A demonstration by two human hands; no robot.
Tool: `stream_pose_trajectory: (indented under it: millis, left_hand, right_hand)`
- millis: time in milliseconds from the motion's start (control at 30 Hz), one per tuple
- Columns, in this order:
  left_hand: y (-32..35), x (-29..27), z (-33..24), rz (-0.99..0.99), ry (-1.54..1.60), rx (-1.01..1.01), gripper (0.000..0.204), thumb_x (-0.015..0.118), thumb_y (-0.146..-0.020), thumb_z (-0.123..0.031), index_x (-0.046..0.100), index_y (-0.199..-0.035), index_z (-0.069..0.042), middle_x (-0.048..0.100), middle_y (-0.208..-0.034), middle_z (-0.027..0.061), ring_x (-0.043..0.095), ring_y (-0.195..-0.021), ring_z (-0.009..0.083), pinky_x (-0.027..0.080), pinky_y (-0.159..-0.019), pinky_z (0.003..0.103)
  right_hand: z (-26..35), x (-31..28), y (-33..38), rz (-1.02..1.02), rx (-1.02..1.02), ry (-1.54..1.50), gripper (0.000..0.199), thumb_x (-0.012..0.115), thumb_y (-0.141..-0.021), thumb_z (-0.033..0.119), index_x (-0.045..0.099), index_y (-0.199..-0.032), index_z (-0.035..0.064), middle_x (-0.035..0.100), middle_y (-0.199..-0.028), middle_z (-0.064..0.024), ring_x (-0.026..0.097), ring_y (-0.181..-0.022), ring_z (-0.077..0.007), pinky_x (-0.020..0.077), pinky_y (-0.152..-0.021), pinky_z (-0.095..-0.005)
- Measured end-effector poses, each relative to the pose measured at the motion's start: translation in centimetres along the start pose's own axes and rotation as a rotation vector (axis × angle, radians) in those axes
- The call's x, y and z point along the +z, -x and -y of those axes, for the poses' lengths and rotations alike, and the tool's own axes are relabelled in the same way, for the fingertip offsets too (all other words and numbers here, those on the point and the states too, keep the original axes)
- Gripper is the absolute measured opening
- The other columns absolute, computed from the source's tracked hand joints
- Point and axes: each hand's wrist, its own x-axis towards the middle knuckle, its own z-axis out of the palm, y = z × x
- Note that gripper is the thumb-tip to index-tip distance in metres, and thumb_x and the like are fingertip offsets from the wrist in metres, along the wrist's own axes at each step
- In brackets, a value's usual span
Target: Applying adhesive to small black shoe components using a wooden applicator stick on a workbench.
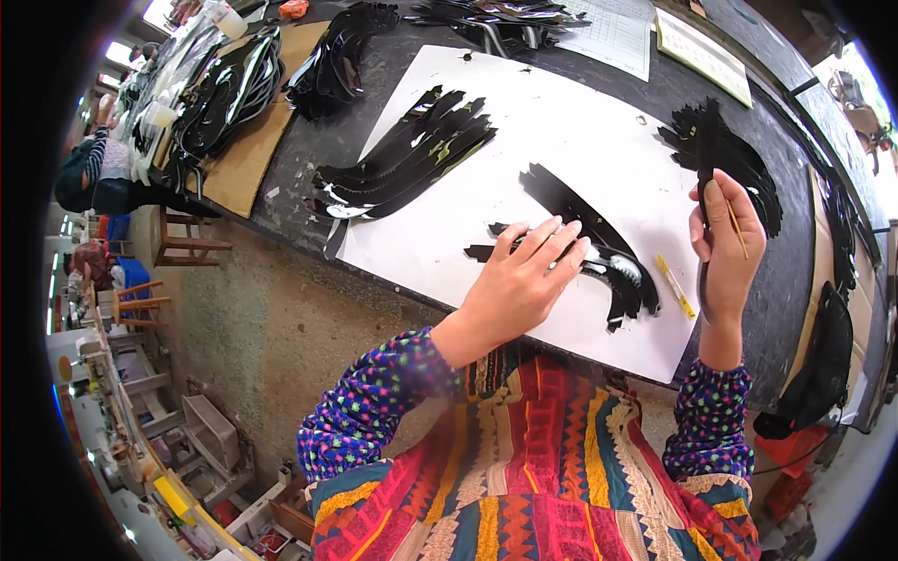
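My left hand (517, 280) lies flat with fingers spread on a fan of black glossy curved strips (599, 238) spread on a white sheet (561, 131). My right hand (725, 248) is raised at the sheet's right edge, closed on a black strip (703, 150) and a thin wooden stick (737, 229). A second fan of black strips (412, 159) lies on the sheet's upper left. A yellow stick-like tool (674, 286) rests on the sheet between my hands.
A dark worktable (795, 271) carries the sheet. More stacks of black strips (748, 168) lie at the right, and others (337, 65) on the far left by a brown board (248, 159). Printed papers (617, 37) lie at the back. Another person (94, 173) sits at far left.
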Motion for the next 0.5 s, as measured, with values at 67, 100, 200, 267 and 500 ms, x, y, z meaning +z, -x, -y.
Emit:
stream_pose_trajectory:
  millis: [67, 100, 200, 267, 500]
  left_hand:
    - [0.2, 0.0, 0.1, -0.001, 0.01, 0.008, 0.038, 0.063, -0.092, -0.013, 0.061, -0.129, -0.008, 0.058, -0.136, 0.0069, 0.052, -0.127, 0.0223, 0.033, -0.107, 0.041]
    - [0.2, -0.2, 0.1, 0.009, 0.022, 0.026, 0.037, 0.062, -0.091, -0.011, 0.061, -0.129, -0.008, 0.058, -0.135, 0.0069, 0.053, -0.125, 0.0224, 0.034, -0.107, 0.041]
    - [-0.2, -0.7, 0.2, -0.005, 0.065, 0.056, 0.037, 0.063, -0.089, -0.007, 0.063, -0.125, -0.007, 0.061, -0.128, 0.0069, 0.056, -0.119, 0.0222, 0.037, -0.103, 0.04]
    - [-0.5, -0.6, 0.6, -0.108, 0.25, 0.032, 0.039, 0.069, -0.085, -0.007, 0.064, -0.124, -0.006, 0.064, -0.121, 0.0062, 0.058, -0.114, 0.0221, 0.041, -0.098, 0.038]
    - [-0.1, -0.7, 0.7, -0.153, 0.345, -0.059, 0.038, 0.06, -0.085, -0.006, 0.066, -0.123, -0.005, 0.064, -0.117, 0.006, 0.059, -0.112, 0.021, 0.04, -0.1, 0.039]
  right_hand:
    - [0.0, 0.1, -0.8, 0.02, 0.043, 0.04, 0.024, 0.061, -0.102, 0.013, 0.067, -0.121, 0.0002, 0.07, -0.089, -0.0074, 0.052, -0.058, -0.0016, 0.0317, -0.043, -0.0151]
    - [0.0, 0.1, -1.1, 0.062, 0.078, 0.158, 0.024, 0.061, -0.101, 0.013, 0.068, -0.12, 0.0003, 0.07, -0.089, -0.0067, 0.052, -0.059, -0.0015, 0.0335, -0.044, -0.0156]
    - [-1.9, 1.0, -0.9, 0.25, 0.013, 0.487, 0.021, 0.064, -0.098, 0.012, 0.069, -0.113, -0.0008, 0.07, -0.094, -0.0067, 0.063, -0.075, -0.0136, 0.0491, -0.064, -0.026]
    - [-3.2, 1.6, -0.4, 0.207, -0.63, 0.927, 0.02, 0.068, -0.093, 0.009, 0.067, -0.11, -0.0012, 0.068, -0.103, -0.0135, 0.064, -0.091, -0.0266, 0.0504, -0.077, -0.0342]
    - [-1.5, 2.3, 4.6, 0.552, -0.444, 0.831, 0.028, 0.074, -0.083, 0.004, 0.065, -0.11, 0.003, 0.062, -0.1, -0.0125, 0.059, -0.095, -0.0304, 0.0482, -0.084, -0.0405]
